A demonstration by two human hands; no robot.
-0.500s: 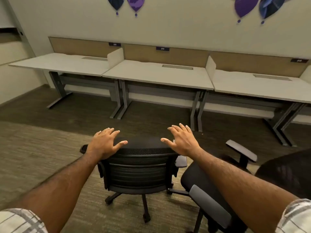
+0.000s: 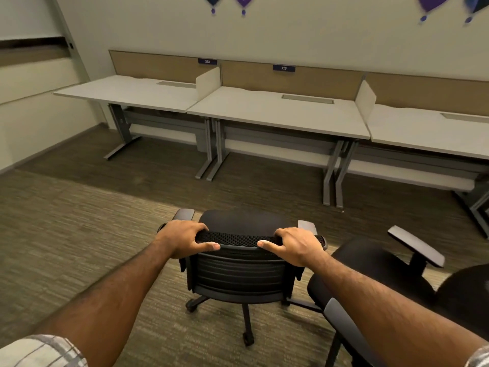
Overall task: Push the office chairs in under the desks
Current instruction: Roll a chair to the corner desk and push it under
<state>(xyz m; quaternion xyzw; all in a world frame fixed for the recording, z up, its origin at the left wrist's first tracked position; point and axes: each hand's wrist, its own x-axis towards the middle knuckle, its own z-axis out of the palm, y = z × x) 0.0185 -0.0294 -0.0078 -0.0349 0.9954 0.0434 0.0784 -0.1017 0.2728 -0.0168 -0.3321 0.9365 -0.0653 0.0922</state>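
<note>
left hand (image 2: 182, 241) and right hand (image 2: 293, 247) grip chair (image 2: 238, 276) top edge (both curled over it); open floor (image 2: 264, 186) before desk (image 2: 277, 112).

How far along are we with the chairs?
Done: nothing; no chair is under the white desks. In hand: left hand and right hand grip the top of the black mesh-backed office chair. Left: push it in, then the second black chair beside it.
</note>
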